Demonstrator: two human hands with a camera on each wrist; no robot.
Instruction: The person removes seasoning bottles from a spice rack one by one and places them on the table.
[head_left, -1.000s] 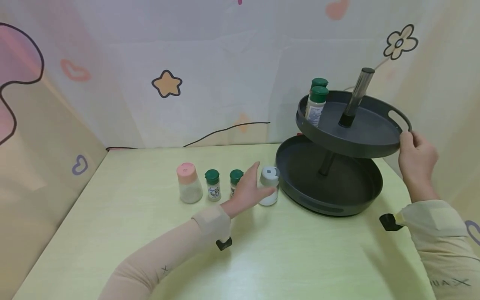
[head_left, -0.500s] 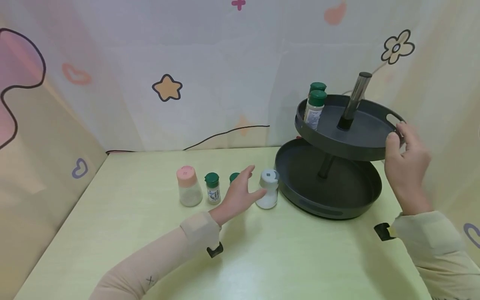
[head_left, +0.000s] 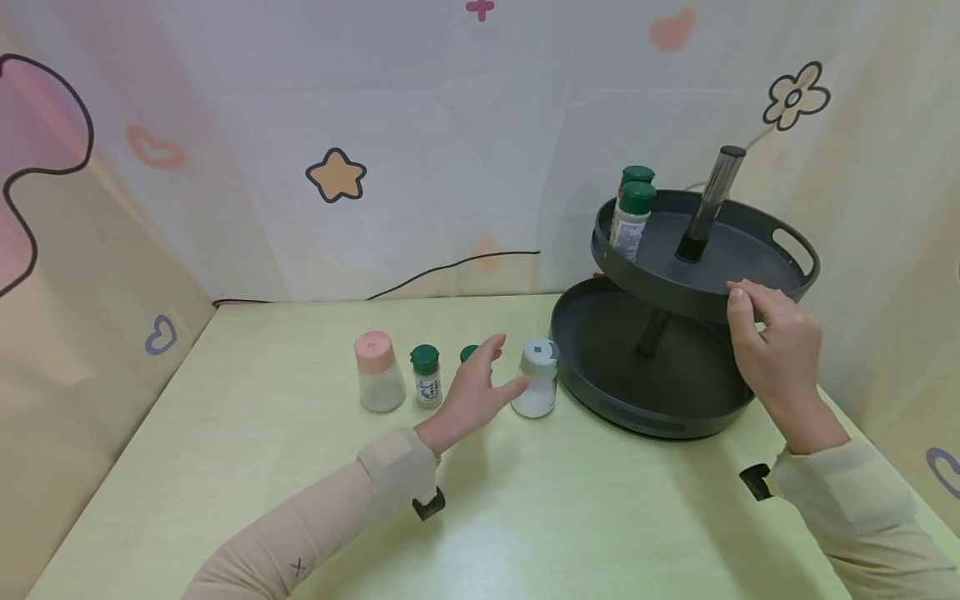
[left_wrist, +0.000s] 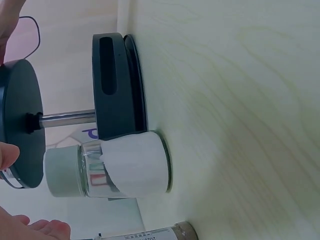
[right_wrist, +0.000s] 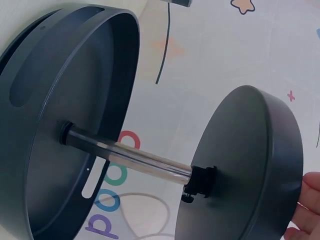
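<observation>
A dark grey two-tier tray stand (head_left: 660, 408) stands on the table at the right, its upper tray (head_left: 705, 271) tilted in the head view. At the upper tray's front right rim, my right hand (head_left: 780, 354) holds the edge with thumb and bent fingers. Its fingers (right_wrist: 310, 200) also show at the rim in the right wrist view. Two green-capped spice bottles (head_left: 628, 225) stand on the upper tray's left side. My left hand (head_left: 468, 400) is spread beside a white-capped jar (head_left: 536, 387), in front of a partly hidden green-capped bottle (head_left: 468, 352).
A pink-capped jar (head_left: 379, 379) and another green-capped bottle (head_left: 427, 385) stand in the row to the left of my left hand. The lower tray's wall (head_left: 645, 417) is close to the white-capped jar. A printed curtain (head_left: 450, 167) hangs behind the table (head_left: 247, 467).
My right hand has left the handle slot at the upper tray's right side and moved left along to its front rim. The left hand has drawn back slightly, down and to the left.
</observation>
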